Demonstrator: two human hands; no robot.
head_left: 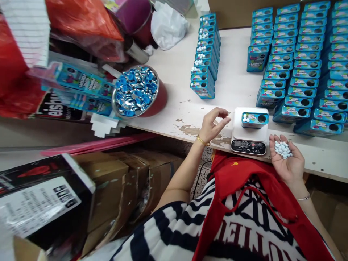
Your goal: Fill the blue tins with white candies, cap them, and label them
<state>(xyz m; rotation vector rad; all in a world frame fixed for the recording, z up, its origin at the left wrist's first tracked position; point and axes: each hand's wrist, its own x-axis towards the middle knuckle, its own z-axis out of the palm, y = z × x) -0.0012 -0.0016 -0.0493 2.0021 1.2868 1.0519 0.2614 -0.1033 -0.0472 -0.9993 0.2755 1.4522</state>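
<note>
On a white digital scale (236, 135) stands a blue candy box (254, 124) with a dark round hole in its top and a few white candies lying on that top. My left hand (210, 125) is just left of the scale, thumb and fingers apart, with nothing visible between them. Palm up at the right of the scale, my right hand (289, 165) is cupped around a heap of small pale candies (283, 149). The scale's display is lit, but its digits are hard to read.
Farther back, a row of blue boxes (208, 87) carries white candies on top. Several rows of boxes with open holes (296, 101) fill the right side. A red-sided tub (160, 96) of blue-and-silver caps (136, 90) stands left. Cardboard boxes (108, 181) are below the table edge.
</note>
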